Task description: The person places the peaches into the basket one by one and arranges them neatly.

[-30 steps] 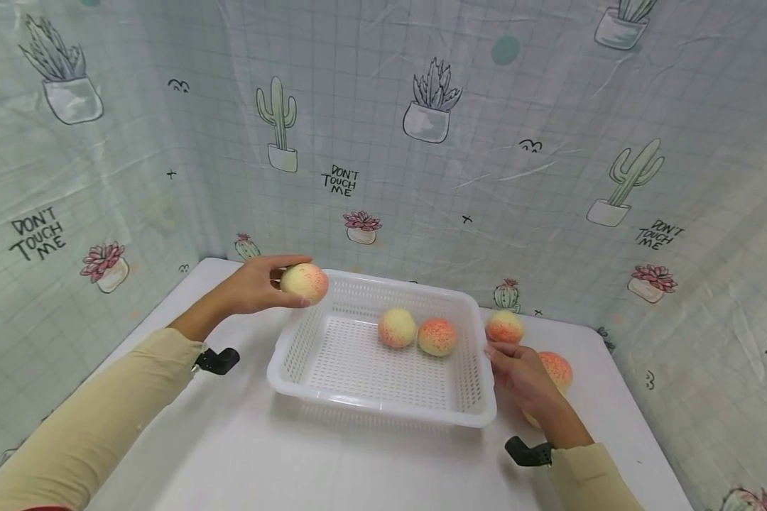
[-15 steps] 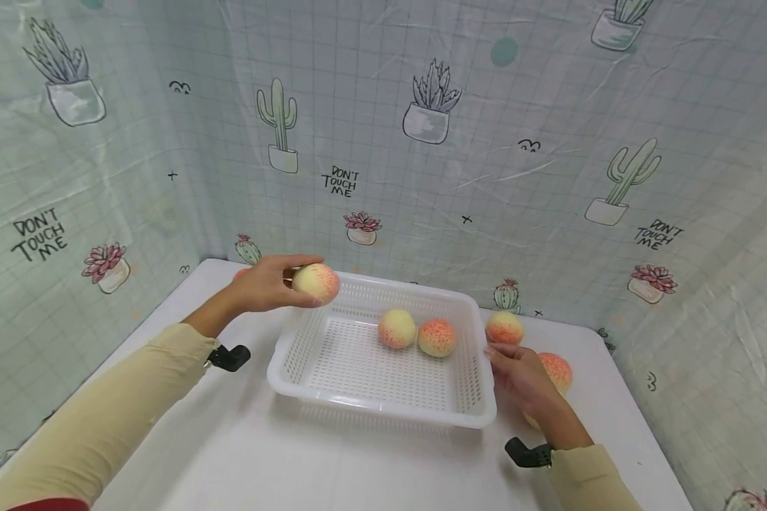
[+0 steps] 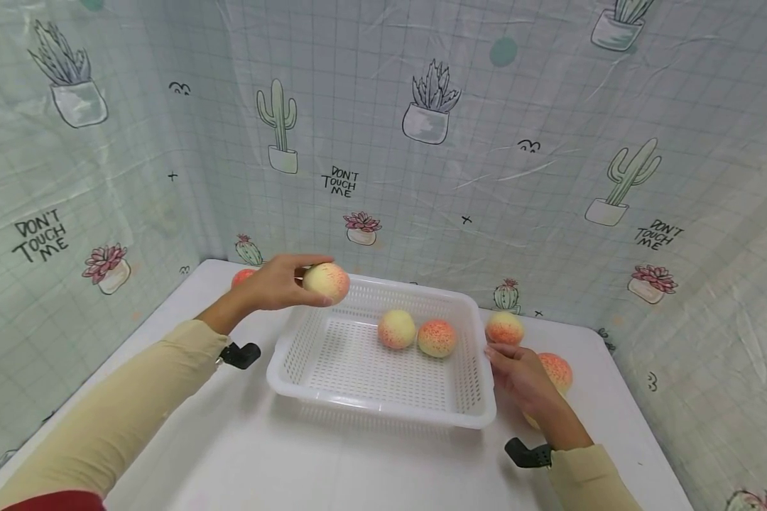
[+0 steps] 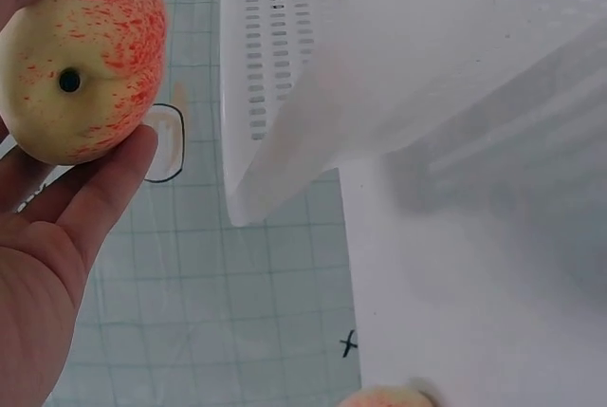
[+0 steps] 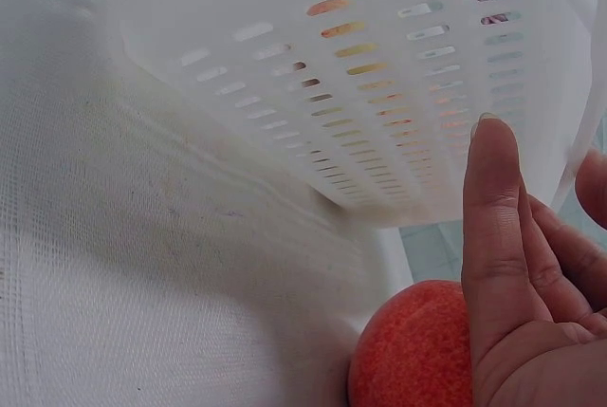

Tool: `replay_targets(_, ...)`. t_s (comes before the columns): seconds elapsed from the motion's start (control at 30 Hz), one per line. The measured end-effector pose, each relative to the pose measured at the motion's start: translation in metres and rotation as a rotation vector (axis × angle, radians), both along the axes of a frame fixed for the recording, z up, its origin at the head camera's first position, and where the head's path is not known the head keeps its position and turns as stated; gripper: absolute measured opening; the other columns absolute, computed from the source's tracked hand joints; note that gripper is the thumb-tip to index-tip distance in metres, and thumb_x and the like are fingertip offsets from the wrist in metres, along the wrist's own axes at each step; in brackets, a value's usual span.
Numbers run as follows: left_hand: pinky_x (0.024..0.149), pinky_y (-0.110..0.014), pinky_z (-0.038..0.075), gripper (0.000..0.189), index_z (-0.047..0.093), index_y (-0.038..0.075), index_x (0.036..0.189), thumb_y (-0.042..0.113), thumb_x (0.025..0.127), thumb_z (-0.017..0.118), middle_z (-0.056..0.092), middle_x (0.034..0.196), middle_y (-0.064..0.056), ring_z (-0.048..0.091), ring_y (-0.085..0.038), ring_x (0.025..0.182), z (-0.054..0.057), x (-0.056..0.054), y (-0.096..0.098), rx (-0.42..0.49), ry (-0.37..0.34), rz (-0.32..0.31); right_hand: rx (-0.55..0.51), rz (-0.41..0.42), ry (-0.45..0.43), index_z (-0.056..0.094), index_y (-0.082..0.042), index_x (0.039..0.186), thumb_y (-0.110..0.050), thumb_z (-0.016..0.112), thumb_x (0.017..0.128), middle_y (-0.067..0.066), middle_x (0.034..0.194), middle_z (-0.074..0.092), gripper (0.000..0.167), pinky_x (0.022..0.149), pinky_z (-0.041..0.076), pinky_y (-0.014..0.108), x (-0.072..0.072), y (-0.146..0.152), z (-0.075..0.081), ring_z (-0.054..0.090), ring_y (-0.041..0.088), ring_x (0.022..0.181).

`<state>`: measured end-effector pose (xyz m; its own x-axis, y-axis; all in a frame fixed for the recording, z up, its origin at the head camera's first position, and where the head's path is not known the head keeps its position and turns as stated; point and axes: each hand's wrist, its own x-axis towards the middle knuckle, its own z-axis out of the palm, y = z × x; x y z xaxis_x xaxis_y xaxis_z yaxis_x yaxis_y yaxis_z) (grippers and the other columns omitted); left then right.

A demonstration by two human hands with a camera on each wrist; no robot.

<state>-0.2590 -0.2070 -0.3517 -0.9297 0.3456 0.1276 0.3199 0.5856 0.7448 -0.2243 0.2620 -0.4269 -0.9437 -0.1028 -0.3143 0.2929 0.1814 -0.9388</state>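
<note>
My left hand (image 3: pixel 281 280) grips a yellow and red peach (image 3: pixel 327 282) above the back left corner of a white perforated plastic basket (image 3: pixel 383 406). In the left wrist view the held peach (image 4: pixel 114 56) shows a small dark hole, and the basket wall stands apart from it. Inside the basket sit a pale peach (image 3: pixel 397 328) and a redder peach (image 3: pixel 437 338), toward the right. My right hand (image 3: pixel 524 376) pinches the basket's right rim. Seen from the right wrist, the thumb (image 5: pixel 493 198) lies along the outer wall, below the rim.
Right of the basket are a peach (image 3: pixel 505 328) at the back, a second peach (image 3: pixel 556 370) behind my right hand, and another peach (image 3: pixel 532 420) mostly hidden. One more peach (image 3: pixel 241 276) lies behind my left wrist. Patterned curtains (image 3: pixel 383 191) enclose the white table (image 3: pixel 332 468).
My left hand has carried its peach rightward, toward the inside of the basket. This uncovers the red peach at the back left. My right hand and the basket stay put.
</note>
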Motion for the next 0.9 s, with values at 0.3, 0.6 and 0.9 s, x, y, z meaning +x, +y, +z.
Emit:
replay_targets(0.3,0.089,-0.039,0.063,0.081,0.054,0.009,0.152,0.029,0.082,0.09,0.062,0.144,-0.016,0.069,-0.033,0.118,0.003,-0.004,0.01,0.003,0.011,-0.006,-0.01,0.0,-0.002,0.056,-0.003,0.147,-0.029,0.064,0.104,-0.002,0.124,0.072,0.051,0.097,0.061,0.03,-0.001,0.0,0.001,0.072,0.014,0.105)
replay_targets(0.6,0.088,-0.04,0.063,0.076,0.057,0.009,0.148,0.027,0.082,0.089,0.062,0.142,-0.015,0.069,-0.034,0.118,0.004,-0.007,0.02,0.042,0.002,-0.039,0.001,0.0,-0.013,0.056,-0.004,0.147,-0.032,0.065,0.104,-0.003,0.124,0.072,0.052,0.095,0.061,0.028,-0.002,0.0,0.0,0.071,0.014,0.105)
replay_targets(0.9,0.086,-0.038,0.063,0.072,0.058,0.014,0.145,0.028,0.082,0.089,0.061,0.143,-0.012,0.069,-0.033,0.117,0.003,-0.014,0.028,-0.002,-0.001,-0.042,0.005,0.004,-0.014,0.056,-0.005,0.147,-0.034,0.064,0.104,-0.002,0.124,0.073,0.053,0.095,0.061,0.029,-0.002,0.001,0.0,0.071,0.014,0.104)
